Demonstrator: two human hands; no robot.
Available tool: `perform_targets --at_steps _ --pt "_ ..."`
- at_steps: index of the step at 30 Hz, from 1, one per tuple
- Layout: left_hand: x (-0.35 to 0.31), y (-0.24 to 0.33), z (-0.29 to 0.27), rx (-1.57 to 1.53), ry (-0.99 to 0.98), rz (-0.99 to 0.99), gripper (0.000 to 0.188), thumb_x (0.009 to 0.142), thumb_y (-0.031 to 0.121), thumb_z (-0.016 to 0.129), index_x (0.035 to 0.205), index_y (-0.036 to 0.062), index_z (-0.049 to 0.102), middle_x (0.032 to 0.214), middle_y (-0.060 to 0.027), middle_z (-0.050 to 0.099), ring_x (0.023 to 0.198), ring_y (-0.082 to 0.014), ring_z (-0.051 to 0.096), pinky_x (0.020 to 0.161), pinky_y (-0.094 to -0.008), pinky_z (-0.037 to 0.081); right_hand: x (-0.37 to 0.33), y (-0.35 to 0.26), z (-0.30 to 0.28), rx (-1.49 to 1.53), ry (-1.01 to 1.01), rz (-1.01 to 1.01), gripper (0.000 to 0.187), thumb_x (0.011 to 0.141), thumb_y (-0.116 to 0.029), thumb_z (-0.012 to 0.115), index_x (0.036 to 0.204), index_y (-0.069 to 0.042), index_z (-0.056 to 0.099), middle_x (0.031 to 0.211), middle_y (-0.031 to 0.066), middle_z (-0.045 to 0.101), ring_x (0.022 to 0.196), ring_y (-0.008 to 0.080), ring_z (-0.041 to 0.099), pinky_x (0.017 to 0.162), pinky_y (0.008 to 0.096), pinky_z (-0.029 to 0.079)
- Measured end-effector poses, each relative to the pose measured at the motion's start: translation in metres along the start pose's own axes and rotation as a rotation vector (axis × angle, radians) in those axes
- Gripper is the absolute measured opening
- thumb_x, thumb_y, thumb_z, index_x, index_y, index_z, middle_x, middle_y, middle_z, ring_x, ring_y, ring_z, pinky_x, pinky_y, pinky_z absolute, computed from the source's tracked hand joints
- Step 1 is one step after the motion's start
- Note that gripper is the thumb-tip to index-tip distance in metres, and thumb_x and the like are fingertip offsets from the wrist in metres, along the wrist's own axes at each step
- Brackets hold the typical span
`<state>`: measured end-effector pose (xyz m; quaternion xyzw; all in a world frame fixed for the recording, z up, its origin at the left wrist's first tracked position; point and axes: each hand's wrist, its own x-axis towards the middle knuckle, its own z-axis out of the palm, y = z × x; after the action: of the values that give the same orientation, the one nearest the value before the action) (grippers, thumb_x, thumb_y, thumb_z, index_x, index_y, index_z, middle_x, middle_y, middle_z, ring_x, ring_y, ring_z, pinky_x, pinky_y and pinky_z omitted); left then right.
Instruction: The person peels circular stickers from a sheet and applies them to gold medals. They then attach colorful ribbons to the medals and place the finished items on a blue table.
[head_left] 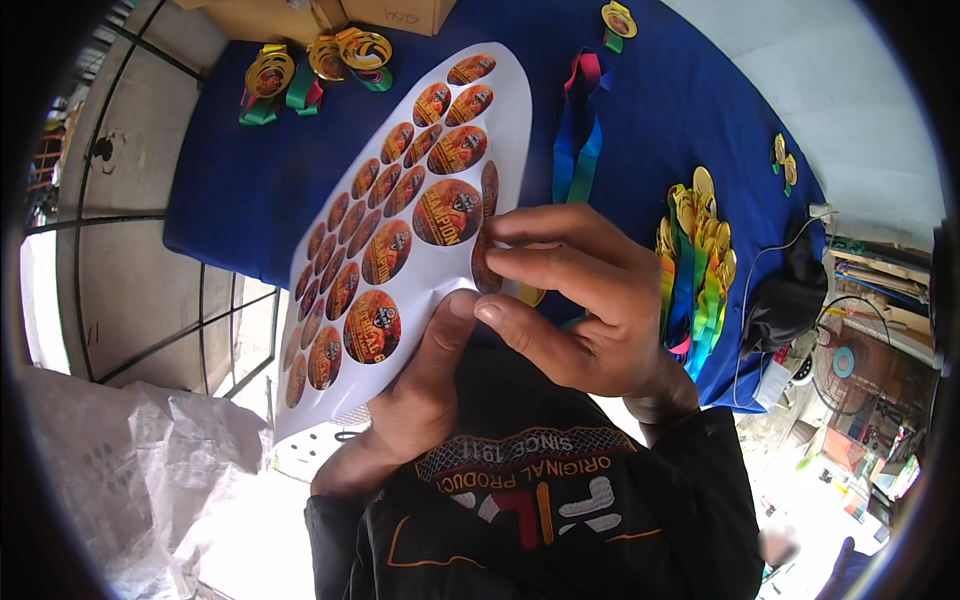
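Note:
A white sheet of round stickers (512, 110) tilts up in front of me, its orange and black discs in rows of several sizes. My left hand (425, 385) grips its near edge, thumb on the front face and the other fingers hidden behind. At the sheet's right edge, my right hand (590, 290) pinches with thumb and fingers at a round sticker (483, 262) that is seen nearly edge-on. Whether this sticker is fully off the backing, I cannot tell. Behind the right hand, part of a gold disc (530, 295) shows.
A blue cloth (225, 200) covers the table. Gold medals (268, 72) with ribbons lie at the far left, beside a cardboard box (405, 15). To the right is a heap of medals (700, 225). A blue ribbon (577, 150) stretches behind the sheet. Black fabric (790, 300) and a cable lie at the right edge.

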<state>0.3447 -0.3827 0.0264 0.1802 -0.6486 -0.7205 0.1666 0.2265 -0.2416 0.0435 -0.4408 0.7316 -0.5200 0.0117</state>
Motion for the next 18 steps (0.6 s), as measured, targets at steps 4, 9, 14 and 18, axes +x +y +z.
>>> perform_targets --at_steps 4,9,14,18 --pt "0.003 0.008 -0.006 0.178 -0.123 0.010 0.039 0.098 0.016 0.072 0.130 -0.0034 0.060 0.123 -0.0143 0.068 0.109 -0.0236 0.063 0.098 -0.0351 0.048 -0.003 0.000 -0.005 0.065 -0.044 0.040 0.021 0.084 -0.002 0.079 0.103 0.006 0.074 0.106 0.0208 0.073 0.090 0.0259 0.075 0.077 0.0317 0.060" --pt "0.003 0.011 -0.008 0.349 -0.192 -0.009 0.037 0.098 0.019 0.073 0.128 -0.0010 0.063 0.122 -0.0129 0.068 0.107 -0.0237 0.064 0.095 -0.0354 0.050 -0.007 -0.001 -0.011 0.054 -0.109 0.077 0.017 0.084 -0.002 0.077 0.100 0.001 0.071 0.102 0.0132 0.072 0.087 0.0277 0.073 0.072 0.0345 0.058" --pt "-0.002 0.013 -0.003 0.338 -0.214 0.003 0.035 0.098 0.014 0.072 0.129 0.0001 0.064 0.119 -0.0119 0.069 0.106 -0.0233 0.065 0.094 -0.0354 0.051 -0.006 0.001 -0.012 0.020 -0.097 0.070 0.015 0.085 0.000 0.074 0.099 0.000 0.070 0.099 0.0137 0.073 0.083 0.0287 0.073 0.069 0.0358 0.058" --pt "0.000 0.017 -0.003 0.365 -0.255 -0.011 0.035 0.097 0.013 0.072 0.128 0.0003 0.064 0.118 -0.0115 0.070 0.105 -0.0226 0.065 0.092 -0.0354 0.051 -0.005 0.003 -0.013 0.082 -0.092 0.127 0.014 0.084 0.001 0.074 0.097 0.000 0.069 0.097 0.0135 0.074 0.079 0.0282 0.074 0.069 0.0346 0.058"
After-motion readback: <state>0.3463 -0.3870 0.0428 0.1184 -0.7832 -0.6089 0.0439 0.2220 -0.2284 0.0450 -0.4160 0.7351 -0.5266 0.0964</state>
